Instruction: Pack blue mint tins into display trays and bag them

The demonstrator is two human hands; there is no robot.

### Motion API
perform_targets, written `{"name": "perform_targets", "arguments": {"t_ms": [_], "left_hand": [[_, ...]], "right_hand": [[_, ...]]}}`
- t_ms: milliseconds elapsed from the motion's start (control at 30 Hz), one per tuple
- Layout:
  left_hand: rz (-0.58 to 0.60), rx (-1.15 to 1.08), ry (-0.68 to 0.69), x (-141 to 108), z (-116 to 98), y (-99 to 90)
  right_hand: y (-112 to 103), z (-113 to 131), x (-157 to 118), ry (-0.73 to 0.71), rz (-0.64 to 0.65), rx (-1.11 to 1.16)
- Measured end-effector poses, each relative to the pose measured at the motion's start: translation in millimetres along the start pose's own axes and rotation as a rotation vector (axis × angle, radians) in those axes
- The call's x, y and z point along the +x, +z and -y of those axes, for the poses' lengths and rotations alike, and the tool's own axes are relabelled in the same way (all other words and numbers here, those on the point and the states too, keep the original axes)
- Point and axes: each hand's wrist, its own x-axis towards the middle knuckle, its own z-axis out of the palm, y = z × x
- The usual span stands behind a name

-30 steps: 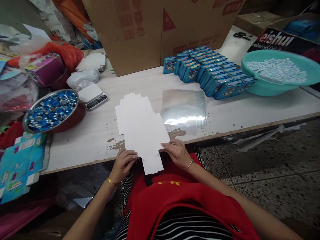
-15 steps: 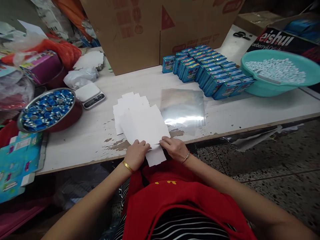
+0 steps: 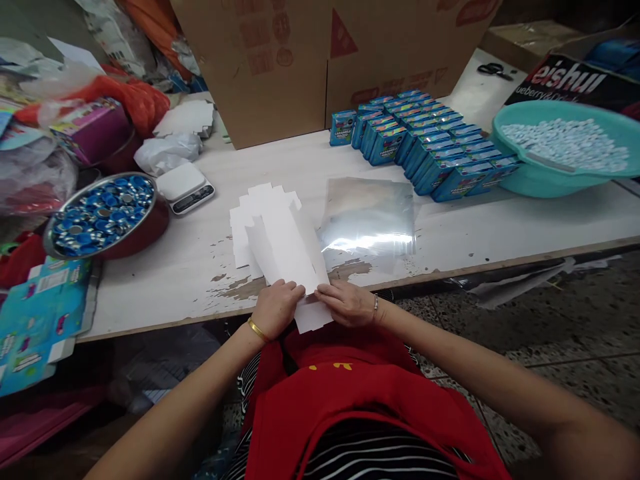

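A white cardboard blank (image 3: 290, 247) stands partly folded at the table's front edge, its long sides raised and a flap hanging towards me. My left hand (image 3: 277, 308) is closed on its near left corner. On the near right corner, my right hand (image 3: 346, 303) grips the same blank with bent fingers. Under and behind it lie more flat white blanks (image 3: 241, 233). Clear plastic sheets (image 3: 370, 217) lie just to the right.
Left are a bowl of blue-wrapped pieces (image 3: 105, 215), a white scale (image 3: 186, 187) and flattened blue boxes (image 3: 45, 313). Rows of small blue boxes (image 3: 425, 147) and a turquoise basin (image 3: 545, 177) stand right. A large carton (image 3: 280, 80) is behind.
The blank's long sides have folded upward, so it looks narrower. My hands have come slightly closer together. The whole view has shifted a little.
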Motion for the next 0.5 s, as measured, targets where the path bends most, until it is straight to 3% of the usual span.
{"name": "perform_targets", "arguments": {"t_ms": [333,400,500], "left_hand": [[0.006,-0.032,-0.060,3.5,1.2,-6.3],[0.011,-0.041,-0.068,4.1,1.3,-8.3],[0.028,-0.057,-0.078,5.4,0.5,-10.3]], "right_hand": [[-10.7,-3.4,-5.4,0.016,0.238,0.175],[-6.6,-4.8,-7.7,0.002,0.224,0.147],[5.2,-6.2,-7.2,0.010,0.091,0.066]]}}
